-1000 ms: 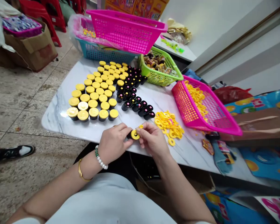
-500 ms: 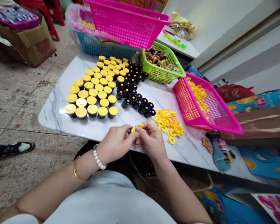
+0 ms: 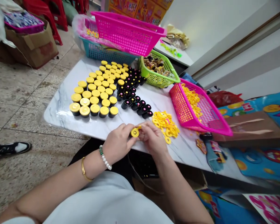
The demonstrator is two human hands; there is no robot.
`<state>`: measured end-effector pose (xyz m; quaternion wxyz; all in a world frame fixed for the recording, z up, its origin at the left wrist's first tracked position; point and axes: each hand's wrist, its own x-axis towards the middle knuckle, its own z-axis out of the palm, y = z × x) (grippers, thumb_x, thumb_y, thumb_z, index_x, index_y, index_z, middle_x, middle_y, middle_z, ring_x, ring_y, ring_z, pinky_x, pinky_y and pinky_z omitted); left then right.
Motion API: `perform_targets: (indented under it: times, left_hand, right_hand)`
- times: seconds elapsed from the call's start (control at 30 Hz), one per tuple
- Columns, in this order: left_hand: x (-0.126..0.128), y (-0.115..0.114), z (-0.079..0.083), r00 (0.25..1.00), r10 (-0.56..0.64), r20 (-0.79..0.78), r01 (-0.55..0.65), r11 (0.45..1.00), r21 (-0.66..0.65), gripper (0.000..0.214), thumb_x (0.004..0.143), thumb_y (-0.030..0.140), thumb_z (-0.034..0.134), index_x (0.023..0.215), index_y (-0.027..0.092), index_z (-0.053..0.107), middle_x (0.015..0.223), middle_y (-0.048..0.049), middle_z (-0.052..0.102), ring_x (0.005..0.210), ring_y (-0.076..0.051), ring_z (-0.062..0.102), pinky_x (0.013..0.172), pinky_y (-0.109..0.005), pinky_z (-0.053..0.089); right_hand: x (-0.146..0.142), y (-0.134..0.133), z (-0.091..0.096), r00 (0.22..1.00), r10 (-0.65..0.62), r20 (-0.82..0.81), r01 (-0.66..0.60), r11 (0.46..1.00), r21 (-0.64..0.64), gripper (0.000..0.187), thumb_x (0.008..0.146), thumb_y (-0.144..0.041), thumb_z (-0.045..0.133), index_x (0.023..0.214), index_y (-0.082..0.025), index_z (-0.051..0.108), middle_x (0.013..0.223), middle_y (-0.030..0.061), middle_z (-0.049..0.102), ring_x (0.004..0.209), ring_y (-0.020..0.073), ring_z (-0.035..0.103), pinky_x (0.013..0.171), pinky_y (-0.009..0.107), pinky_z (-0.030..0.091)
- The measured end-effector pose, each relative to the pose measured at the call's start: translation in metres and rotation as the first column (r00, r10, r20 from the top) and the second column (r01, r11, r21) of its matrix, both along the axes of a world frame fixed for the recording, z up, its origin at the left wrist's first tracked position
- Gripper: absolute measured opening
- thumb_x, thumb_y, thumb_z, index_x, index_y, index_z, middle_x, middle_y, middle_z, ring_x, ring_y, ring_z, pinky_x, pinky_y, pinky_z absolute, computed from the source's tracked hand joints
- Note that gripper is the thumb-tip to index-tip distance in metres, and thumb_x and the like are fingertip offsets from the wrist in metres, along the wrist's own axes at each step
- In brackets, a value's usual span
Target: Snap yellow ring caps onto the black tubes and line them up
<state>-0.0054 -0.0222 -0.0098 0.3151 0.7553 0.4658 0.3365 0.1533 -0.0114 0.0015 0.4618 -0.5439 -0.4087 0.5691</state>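
My left hand (image 3: 118,142) is closed around a small round piece with a yellow lid (image 3: 134,133), whose top faces me and shows a dark ring mark. The body under the lid is hidden by my fingers. My right hand (image 3: 155,140) pinches at the lid's right edge, where a bit of yellow shows by the fingertips. Beyond my hands, yellow-lidded black cups (image 3: 95,109) stand in rows at the left. Open black cups (image 3: 143,109) with pink or yellow bits inside are grouped beside them. A pile of yellow ring-shaped pieces (image 3: 165,124) lies just right of my right hand.
A pink basket (image 3: 200,124) with more yellow pieces stands at the right. Behind the cups are a green basket (image 3: 158,77) of brown-and-black cups and a pink basket (image 3: 130,34) above a blue one (image 3: 107,54). The marble-patterned table's (image 3: 60,115) edge runs near my body.
My hands have turned the yellow lid so that its top faces me; earlier it was tilted, with something dark beside it. The view has shifted slightly. The table's groups look the same.
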Motion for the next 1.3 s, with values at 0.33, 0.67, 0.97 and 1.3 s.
perform_targets:
  times: [0.33, 0.67, 0.97, 1.3]
  left_hand:
    - [-0.001, 0.013, 0.004, 0.991, -0.114, -0.065, 0.109, 0.991, -0.074, 0.014, 0.089, 0.025, 0.061, 0.099, 0.018, 0.068, 0.079, -0.0011, 0.061, 0.072, -0.015, 0.057, 0.068, -0.026, 0.044]
    - [0.005, 0.008, -0.005, 0.994, -0.011, -0.106, 0.005, 0.998, -0.058, 0.012, 0.087, 0.024, 0.059, 0.093, 0.016, 0.066, 0.085, -0.0058, 0.069, 0.079, -0.021, 0.064, 0.073, -0.031, 0.049]
    - [-0.006, 0.004, -0.011, 0.976, 0.184, 0.115, -0.197, 0.973, 0.118, 0.051, 0.089, 0.031, 0.059, 0.134, 0.011, 0.048, 0.061, 0.0061, 0.054, 0.051, -0.014, 0.055, 0.056, -0.025, 0.046]
    - [-0.001, 0.019, -0.052, 0.944, 0.279, -0.179, -0.163, 0.861, 0.482, 0.046, 0.085, 0.013, 0.052, 0.129, 0.025, 0.060, 0.080, -0.0027, 0.068, 0.059, -0.014, 0.066, 0.055, -0.021, 0.052]
  right_hand:
    - [0.014, 0.017, 0.023, 0.853, 0.421, 0.308, -0.382, 0.906, -0.181, 0.032, 0.077, -0.043, 0.074, 0.081, -0.020, 0.052, 0.066, -0.0025, 0.063, 0.055, 0.0123, 0.060, 0.053, 0.024, 0.049]
    - [-0.007, -0.011, 0.008, 0.761, 0.166, 0.627, -0.263, 0.963, 0.065, 0.022, 0.096, -0.040, 0.045, 0.087, -0.022, 0.052, 0.064, -0.0043, 0.054, 0.052, 0.0113, 0.050, 0.051, 0.024, 0.041]
    - [0.097, 0.015, 0.025, 0.285, -0.407, 0.868, 0.058, 0.911, 0.408, 0.031, 0.090, -0.040, 0.047, 0.085, -0.018, 0.067, 0.080, 0.0070, 0.068, 0.072, 0.0188, 0.060, 0.068, 0.030, 0.045]
    - [0.165, 0.073, 0.009, 0.126, 0.003, 0.992, -0.226, 0.974, 0.026, 0.025, 0.079, -0.024, 0.054, 0.098, -0.023, 0.071, 0.092, 0.0065, 0.072, 0.077, 0.0213, 0.068, 0.063, 0.029, 0.043]
